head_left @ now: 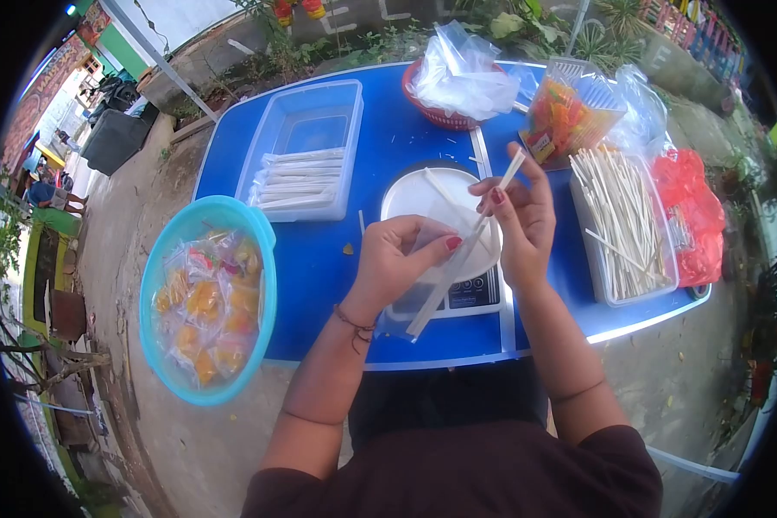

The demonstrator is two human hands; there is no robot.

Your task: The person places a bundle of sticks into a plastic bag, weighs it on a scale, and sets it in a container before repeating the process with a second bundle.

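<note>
Over the table's front middle, my left hand (397, 259) pinches a narrow clear plastic bag (445, 289) between thumb and forefinger. My right hand (524, 226) is closed on the upper end of a few pale thin sticks (511, 170), which run slanting down inside the bag. Below both hands stands a kitchen scale (476, 293) with a round white plate (397, 200) on top. A loose stick and a piece of clear plastic lie on the plate, partly hidden by my fingers.
On the blue table (319, 259), a box of pale sticks (626, 229) stands right beside a red plastic bag (691, 216). A clear tub (302, 129) holds packed sticks. A turquoise basin (266, 285) of bagged orange food sits left; a red basket (445, 116) of plastic bags stands behind.
</note>
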